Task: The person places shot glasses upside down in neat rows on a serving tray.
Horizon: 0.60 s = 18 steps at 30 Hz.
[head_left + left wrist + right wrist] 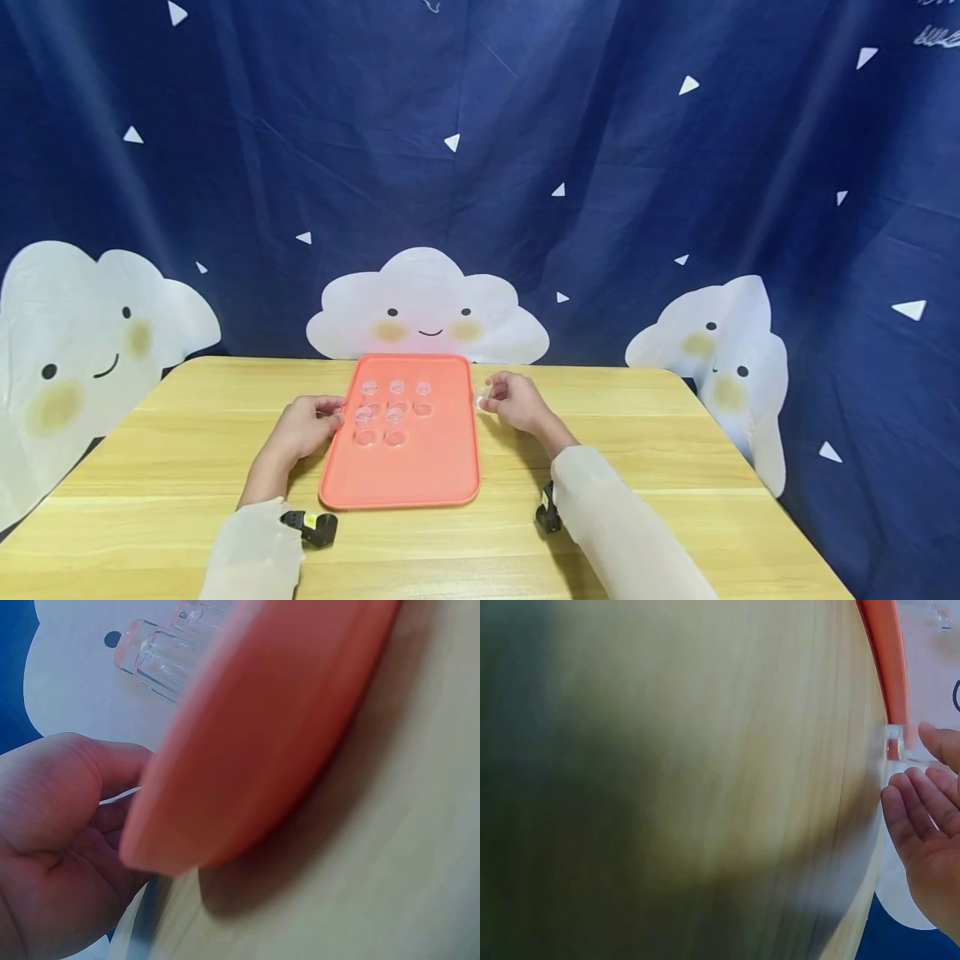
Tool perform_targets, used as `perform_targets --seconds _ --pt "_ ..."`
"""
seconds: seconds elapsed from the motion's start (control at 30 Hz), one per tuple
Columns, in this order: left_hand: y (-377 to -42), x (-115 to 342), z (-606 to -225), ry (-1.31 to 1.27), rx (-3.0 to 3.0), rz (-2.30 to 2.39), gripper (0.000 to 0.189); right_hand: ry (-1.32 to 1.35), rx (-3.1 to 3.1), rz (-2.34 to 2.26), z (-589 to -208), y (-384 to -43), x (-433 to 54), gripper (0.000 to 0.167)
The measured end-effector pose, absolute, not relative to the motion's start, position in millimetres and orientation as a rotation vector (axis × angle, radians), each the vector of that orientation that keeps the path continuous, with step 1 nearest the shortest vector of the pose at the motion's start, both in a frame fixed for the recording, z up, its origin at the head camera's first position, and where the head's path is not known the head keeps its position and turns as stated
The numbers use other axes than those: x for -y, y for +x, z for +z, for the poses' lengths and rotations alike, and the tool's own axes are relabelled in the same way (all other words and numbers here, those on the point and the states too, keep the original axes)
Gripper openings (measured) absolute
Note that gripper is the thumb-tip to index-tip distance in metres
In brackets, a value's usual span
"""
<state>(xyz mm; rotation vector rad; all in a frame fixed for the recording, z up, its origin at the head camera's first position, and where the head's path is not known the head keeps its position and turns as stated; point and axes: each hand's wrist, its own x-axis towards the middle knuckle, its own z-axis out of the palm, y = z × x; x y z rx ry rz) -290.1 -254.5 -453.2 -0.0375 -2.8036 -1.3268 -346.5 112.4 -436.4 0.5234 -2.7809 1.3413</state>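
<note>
A coral-red tray (405, 475) lies on the table with several small clear glasses (395, 425) upright on its left and upper part. My left hand (303, 429) grips the tray's left rim; in the left wrist view its thumb side meets the rim and the other fingers are partly hidden behind it. Just outside the tray's right edge, another clear glass (894, 742) sits at table level. My right hand (519, 402) has thumb and fingers around that glass, though the exact contact is hard to make out.
The wooden table (615, 517) extends around the tray on both sides and in front. Behind its far edge hangs a dark blue curtain (510, 208) printed with clouds and triangles. Black wrist cameras (318, 529) sit at both sleeves.
</note>
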Motion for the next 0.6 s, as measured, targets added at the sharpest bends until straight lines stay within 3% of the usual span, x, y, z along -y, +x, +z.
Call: perform_targets --seconds 0.6 --pt "-288.6 253.4 -451.1 -0.026 2.807 -1.32 0.036 0.484 2.764 1.322 -443.9 -350.8 -107.8 0.023"
